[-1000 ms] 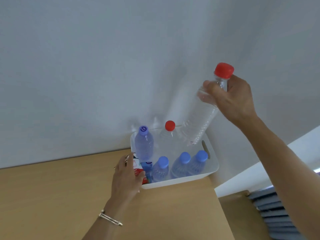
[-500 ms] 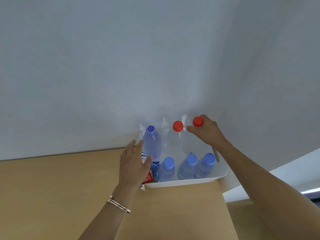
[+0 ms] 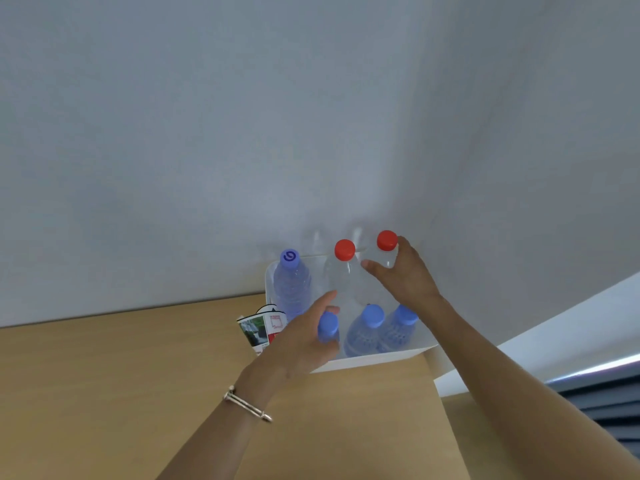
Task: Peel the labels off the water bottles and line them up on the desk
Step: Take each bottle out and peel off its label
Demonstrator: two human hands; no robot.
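- Water bottles stand upright in a white bin (image 3: 374,362) at the desk's (image 3: 138,375) far right corner, against the wall (image 3: 207,133).
- Right red-capped bottle (image 3: 387,241) is clear, carries no label, and stands in the bin's far right corner.
- Beside it on the left is the second red-capped bottle (image 3: 344,251), also clear and bare. The two are close together.
- In the bin's far left corner is the purple-capped bottle (image 3: 290,271), blue-tinted and ribbed, with a swirl mark on its cap.
- Three blue-capped bottles line the bin's near side: the left one (image 3: 327,325), the middle one (image 3: 370,315) and the right one (image 3: 403,317).
- A peeled label (image 3: 258,329), printed in green, white and red, sticks up just outside the bin's left wall, partly hidden behind the left hand.
- The right hand (image 3: 407,277) grips the right red-capped bottle just below the cap. Its thumb (image 3: 369,265) curls round the near side, and the other fingers wrap behind the neck.
- The left hand (image 3: 301,341) reaches over the bin's near left corner with its fingers (image 3: 325,299) fairly straight and slightly apart.
- These fingers are at the cap of the left blue-capped bottle. Its thumb is hidden, so I cannot tell whether it pinches the label.
- A metal bracelet (image 3: 247,405) circles the left wrist.
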